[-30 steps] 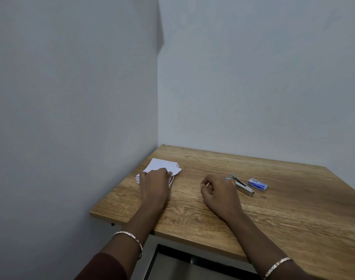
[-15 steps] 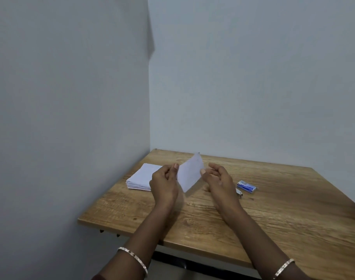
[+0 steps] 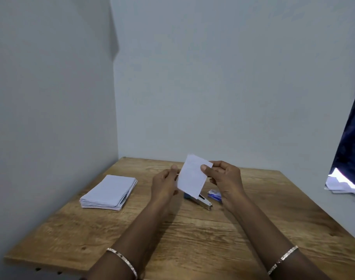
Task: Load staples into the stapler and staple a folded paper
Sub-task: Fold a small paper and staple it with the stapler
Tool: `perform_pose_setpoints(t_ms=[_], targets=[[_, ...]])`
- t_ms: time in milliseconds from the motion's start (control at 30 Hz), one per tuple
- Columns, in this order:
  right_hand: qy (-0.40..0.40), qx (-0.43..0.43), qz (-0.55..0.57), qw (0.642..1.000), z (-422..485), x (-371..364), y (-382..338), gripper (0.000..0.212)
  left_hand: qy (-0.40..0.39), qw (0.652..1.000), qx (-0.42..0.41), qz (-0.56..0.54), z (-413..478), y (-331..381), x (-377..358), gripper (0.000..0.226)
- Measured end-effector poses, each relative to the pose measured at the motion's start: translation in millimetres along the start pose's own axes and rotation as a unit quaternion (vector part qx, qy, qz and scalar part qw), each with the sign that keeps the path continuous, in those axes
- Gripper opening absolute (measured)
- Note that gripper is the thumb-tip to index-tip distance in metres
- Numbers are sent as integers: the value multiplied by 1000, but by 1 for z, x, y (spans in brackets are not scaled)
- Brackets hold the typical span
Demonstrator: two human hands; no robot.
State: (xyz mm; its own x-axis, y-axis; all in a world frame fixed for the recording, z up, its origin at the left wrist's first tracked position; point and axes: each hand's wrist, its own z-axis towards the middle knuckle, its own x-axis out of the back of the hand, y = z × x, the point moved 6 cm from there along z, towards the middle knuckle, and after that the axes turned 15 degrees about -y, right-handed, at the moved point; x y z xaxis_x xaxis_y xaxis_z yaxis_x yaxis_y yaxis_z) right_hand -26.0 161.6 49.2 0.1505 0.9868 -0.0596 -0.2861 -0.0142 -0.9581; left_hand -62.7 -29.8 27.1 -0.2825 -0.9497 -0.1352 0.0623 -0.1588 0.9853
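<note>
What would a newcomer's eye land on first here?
The small white sheet of paper held up above the middle of the wooden table, pinched between the left hand and the right hand. Next, the stack of white paper lying at the table's left, and the metal stapler beside a small blue staple box below the sheet.

One head-worn view, facing forward and down.
It looked from over the near edge of the table [image 3: 71, 235] toward the wall corner [image 3: 115, 118], with the left hand [image 3: 164, 184] and right hand [image 3: 227, 178] close before the lens.
</note>
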Motion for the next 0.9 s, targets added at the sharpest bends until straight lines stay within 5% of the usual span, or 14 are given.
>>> perform_pose_setpoints(t_ms=[167,567,900], targets=[[-29,2,-42,999,20,12,8,22,-71,992,-28,105,34,14,-12,19],[-53,-25,66,996,34,24,41,20,-165,985,3,-42,51,-5,-25,18],[-78,7,22,997,32,23,40,19,-184,980,0,-78,64,-18,-24,20]])
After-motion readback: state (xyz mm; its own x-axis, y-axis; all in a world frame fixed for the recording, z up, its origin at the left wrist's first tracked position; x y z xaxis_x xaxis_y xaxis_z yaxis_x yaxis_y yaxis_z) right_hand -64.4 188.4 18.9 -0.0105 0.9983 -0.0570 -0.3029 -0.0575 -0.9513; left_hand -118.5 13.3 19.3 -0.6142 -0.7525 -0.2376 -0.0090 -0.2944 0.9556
